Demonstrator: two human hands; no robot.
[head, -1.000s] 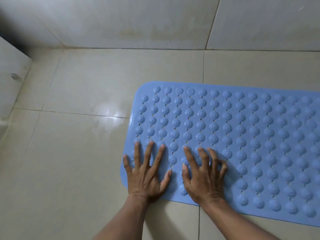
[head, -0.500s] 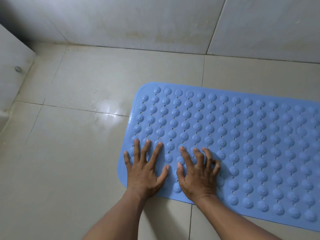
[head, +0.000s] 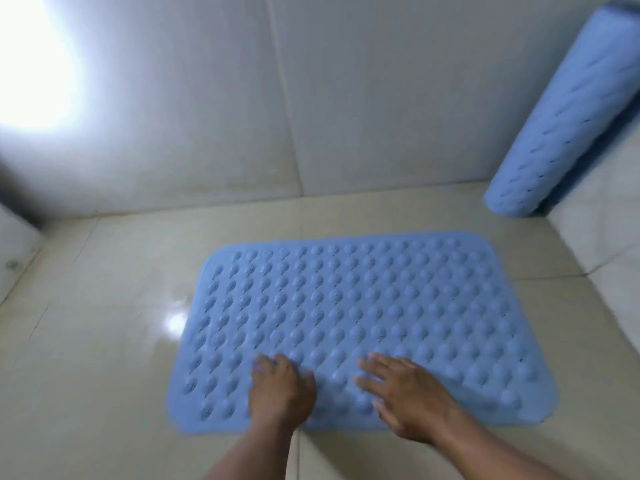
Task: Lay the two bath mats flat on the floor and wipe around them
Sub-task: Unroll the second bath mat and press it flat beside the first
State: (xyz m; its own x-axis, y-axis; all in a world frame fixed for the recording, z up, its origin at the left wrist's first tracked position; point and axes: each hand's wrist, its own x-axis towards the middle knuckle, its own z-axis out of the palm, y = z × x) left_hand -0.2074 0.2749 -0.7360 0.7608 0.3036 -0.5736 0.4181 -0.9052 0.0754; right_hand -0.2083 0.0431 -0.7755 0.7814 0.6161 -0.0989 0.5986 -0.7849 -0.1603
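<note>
We see a blue bath mat (head: 363, 320) lying flat on the tiled floor (head: 86, 358) at frame centre. Our left hand (head: 280, 389) and right hand (head: 405, 393) rest open on its near edge, gripping nothing. A second, rolled mat (head: 561, 116) leans upper right.

The floor (head: 104, 375) is laid with large, glossy cream tiles divided by thin dark grout lines, and a small bright reflection (head: 176, 320) shines on it. The back wall (head: 346, 98) is covered in big pale grey tiles, with a faint dirty band just above where it meets the floor. A strong white glare (head: 31, 64) washes out the upper left corner. A pale panel (head: 17, 251) stands at the left edge, and a tiled ledge (head: 602, 244) rises on the right.
</note>
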